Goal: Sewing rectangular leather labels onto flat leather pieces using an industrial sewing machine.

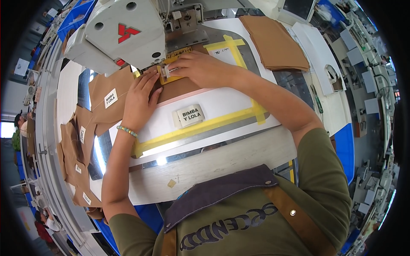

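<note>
Under the head of a white sewing machine (124, 36) lies a flat brown piece (177, 90), its near edge lighter. My left hand (141, 100) rests on the piece's left part, fingers stretched toward the needle area. Just right of it, a yellow frame-like guide (163, 77) sits on the piece around a small pale label. My right hand (205, 70) reaches in from the right, its fingers extended over the guide and label. The needle is hidden behind the hands and machine head. Nearer me, a small pile of white printed labels (191, 115) lies on a white sheet.
Brown pieces with white labels (113, 85) overlap at the left and hang toward the table's edge. A stack of plain brown sheets (275, 42) lies at the far right. Yellow tape (200, 124) borders the white sheet. Green-handled snips (317, 100) lie at right, above a blue bin (344, 149).
</note>
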Demonstrator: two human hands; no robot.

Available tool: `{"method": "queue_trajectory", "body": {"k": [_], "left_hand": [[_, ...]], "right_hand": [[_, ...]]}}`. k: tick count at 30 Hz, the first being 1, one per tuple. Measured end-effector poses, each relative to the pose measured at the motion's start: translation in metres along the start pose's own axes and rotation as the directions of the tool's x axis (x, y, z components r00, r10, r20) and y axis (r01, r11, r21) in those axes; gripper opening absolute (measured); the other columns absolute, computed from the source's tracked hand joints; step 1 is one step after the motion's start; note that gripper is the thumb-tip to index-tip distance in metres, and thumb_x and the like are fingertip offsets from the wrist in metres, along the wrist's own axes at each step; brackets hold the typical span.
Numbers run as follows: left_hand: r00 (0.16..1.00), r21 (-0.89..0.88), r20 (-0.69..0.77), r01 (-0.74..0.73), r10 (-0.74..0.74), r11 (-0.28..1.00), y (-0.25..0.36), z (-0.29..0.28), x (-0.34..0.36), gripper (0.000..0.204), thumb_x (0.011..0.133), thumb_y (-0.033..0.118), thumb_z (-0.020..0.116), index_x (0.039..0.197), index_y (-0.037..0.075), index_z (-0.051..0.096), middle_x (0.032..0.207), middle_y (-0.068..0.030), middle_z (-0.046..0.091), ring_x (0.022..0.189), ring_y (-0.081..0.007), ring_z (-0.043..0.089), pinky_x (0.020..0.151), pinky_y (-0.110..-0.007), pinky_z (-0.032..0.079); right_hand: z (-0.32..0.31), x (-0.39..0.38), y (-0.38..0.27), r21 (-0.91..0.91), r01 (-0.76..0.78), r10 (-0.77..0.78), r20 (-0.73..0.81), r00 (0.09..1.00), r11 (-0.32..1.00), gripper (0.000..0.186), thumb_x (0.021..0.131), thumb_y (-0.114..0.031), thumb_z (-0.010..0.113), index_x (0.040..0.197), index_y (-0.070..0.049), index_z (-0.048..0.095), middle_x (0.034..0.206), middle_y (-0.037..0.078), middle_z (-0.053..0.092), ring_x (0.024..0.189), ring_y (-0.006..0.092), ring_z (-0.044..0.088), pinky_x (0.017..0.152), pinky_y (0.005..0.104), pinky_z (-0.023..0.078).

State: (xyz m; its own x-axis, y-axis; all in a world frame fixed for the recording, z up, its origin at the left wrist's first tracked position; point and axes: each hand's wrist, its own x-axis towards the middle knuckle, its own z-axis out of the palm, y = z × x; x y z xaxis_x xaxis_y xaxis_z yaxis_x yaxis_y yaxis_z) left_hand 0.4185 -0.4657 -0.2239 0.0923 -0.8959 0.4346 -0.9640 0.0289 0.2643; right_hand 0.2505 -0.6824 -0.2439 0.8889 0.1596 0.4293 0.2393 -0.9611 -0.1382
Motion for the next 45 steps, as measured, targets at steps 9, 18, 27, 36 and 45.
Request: {"method": "queue_trajectory", "body": {"k": [9, 18, 27, 36, 45], "left_hand": [[0.996, 0.072, 0.082, -0.025, 0.019, 0.997, -0.003, -0.006, 0.001, 0.040, 0.094, 0.007, 0.074, 0.132, -0.001, 0.064, 0.136, -0.0163, 0.068, 0.128, -0.0381, 0.061, 0.108, -0.045, 0.051], [0.989, 0.041, 0.144, 0.017, -0.023, 0.999, 0.002, -0.011, 0.002, 0.037, 0.094, 0.011, 0.073, 0.127, -0.002, 0.065, 0.140, -0.0163, 0.066, 0.132, -0.0378, 0.059, 0.112, -0.047, 0.048], [0.993, 0.087, 0.115, 0.000, -0.010, 0.996, -0.004, -0.014, -0.002, 0.038, 0.094, 0.014, 0.074, 0.128, 0.001, 0.067, 0.142, -0.0152, 0.066, 0.134, -0.0371, 0.058, 0.112, -0.047, 0.046], [0.990, -0.002, 0.094, 0.104, -0.104, 0.995, -0.014, -0.027, 0.000, 0.035, 0.095, 0.015, 0.073, 0.127, 0.000, 0.069, 0.136, -0.0148, 0.070, 0.131, -0.0390, 0.059, 0.107, -0.047, 0.048], [0.996, 0.005, 0.094, 0.002, -0.003, 1.000, -0.005, -0.018, 0.009, 0.041, 0.089, 0.010, 0.078, 0.127, -0.002, 0.069, 0.138, -0.0118, 0.070, 0.110, -0.0339, 0.063, 0.097, -0.045, 0.054]], "right_hand": [[-0.002, 0.001, -0.001, -0.027, -0.042, 0.044, 0.064, 0.997, 0.999, 0.043, 0.092, 0.001, 0.059, 0.131, -0.010, 0.074, 0.147, 0.006, 0.065, 0.138, 0.0302, 0.055, 0.120, 0.0446, 0.042], [-0.007, 0.003, -0.002, 0.008, -0.087, 0.085, 0.143, 0.986, 0.996, 0.045, 0.092, -0.001, 0.058, 0.133, -0.011, 0.073, 0.149, 0.006, 0.063, 0.140, 0.0304, 0.053, 0.122, 0.0445, 0.040], [-0.006, 0.001, 0.002, -0.010, -0.022, 0.023, 0.067, 0.998, 1.000, 0.038, 0.092, -0.005, 0.061, 0.128, -0.004, 0.074, 0.144, 0.010, 0.066, 0.135, 0.0314, 0.058, 0.118, 0.0445, 0.045], [-0.004, 0.011, 0.015, -0.021, -0.047, 0.048, 0.063, 0.997, 0.999, 0.038, 0.093, -0.007, 0.060, 0.129, -0.003, 0.073, 0.147, 0.011, 0.065, 0.136, 0.0323, 0.058, 0.117, 0.0456, 0.045], [-0.011, 0.004, 0.015, 0.015, -0.117, 0.115, 0.079, 0.990, 0.993, 0.039, 0.095, -0.011, 0.061, 0.132, -0.001, 0.070, 0.147, 0.013, 0.064, 0.136, 0.0333, 0.057, 0.118, 0.0469, 0.043]]}}
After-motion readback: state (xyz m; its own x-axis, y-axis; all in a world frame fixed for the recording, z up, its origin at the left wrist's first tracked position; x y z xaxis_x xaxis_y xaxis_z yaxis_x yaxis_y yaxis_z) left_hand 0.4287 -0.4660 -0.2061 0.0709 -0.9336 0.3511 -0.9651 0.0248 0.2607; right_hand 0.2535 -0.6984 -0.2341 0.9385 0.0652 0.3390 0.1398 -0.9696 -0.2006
